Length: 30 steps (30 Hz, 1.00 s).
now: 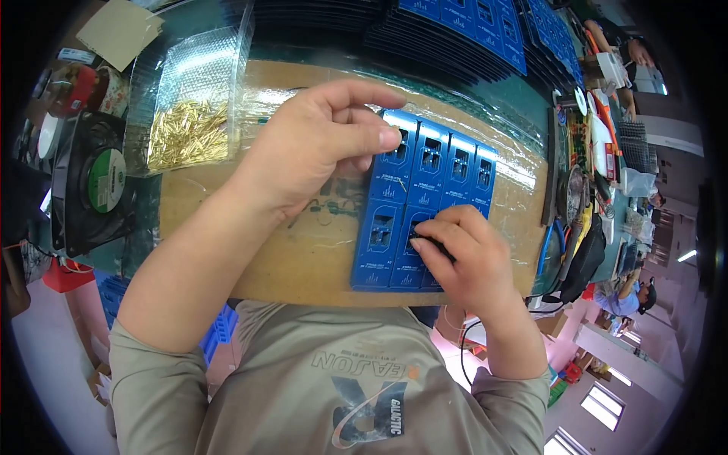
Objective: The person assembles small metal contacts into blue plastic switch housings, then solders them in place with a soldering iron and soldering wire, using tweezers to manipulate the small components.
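Your left hand pinches thumb to forefinger at the blue tray's top corner on the cardboard-topped bench, steadying it, while your right hand presses a small dark tool into a lower pocket.

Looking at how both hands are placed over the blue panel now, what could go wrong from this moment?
1. The right hand presses a small dark tool onto the blue panel of circuit boards; a slip might scratch a neighbouring board.
2. The left hand covers the panel's upper left corner, so part of the work may be hidden from view.
3. The clear plastic bag of small gold pins lies open-looking beside the left forearm; a nudge could perhaps scatter pins over the brown cardboard sheet.
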{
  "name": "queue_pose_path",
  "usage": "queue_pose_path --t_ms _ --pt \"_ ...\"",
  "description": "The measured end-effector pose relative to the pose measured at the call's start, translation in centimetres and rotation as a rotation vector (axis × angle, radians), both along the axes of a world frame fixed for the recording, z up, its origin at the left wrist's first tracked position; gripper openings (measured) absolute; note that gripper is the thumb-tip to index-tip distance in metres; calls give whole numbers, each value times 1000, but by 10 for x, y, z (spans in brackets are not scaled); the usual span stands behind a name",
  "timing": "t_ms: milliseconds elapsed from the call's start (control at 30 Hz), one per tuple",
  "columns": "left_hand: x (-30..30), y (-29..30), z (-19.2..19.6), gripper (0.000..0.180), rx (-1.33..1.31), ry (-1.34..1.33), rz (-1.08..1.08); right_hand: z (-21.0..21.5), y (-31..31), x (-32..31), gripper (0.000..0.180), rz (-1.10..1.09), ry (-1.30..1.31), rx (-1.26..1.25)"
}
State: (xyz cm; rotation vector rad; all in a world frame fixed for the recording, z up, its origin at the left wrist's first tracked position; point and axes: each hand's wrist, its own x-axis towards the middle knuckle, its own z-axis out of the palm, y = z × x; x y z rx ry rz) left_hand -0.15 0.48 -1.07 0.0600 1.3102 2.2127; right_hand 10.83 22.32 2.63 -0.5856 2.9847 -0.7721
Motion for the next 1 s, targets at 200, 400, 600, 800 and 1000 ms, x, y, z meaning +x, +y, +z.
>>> queue_pose_path --t_ms 200,400,600,800,1000 --pt "-1 1 0 41 -11 28 0 -3 1 -2 15 -76 -24 -83" --pt "-1 0 3 42 -13 -3 -1 5 -1 -14 11 -73 -84 -26" --pt "0 0 4 44 -19 8 14 17 -16 -47 10 -2 -15 154" --pt "-1 -1 6 44 0 -33 0 24 -35 -63 8 111 -93 460" --pt "-1 -1 5 42 -11 -30 15 23 -38 -69 9 183 -117 553"
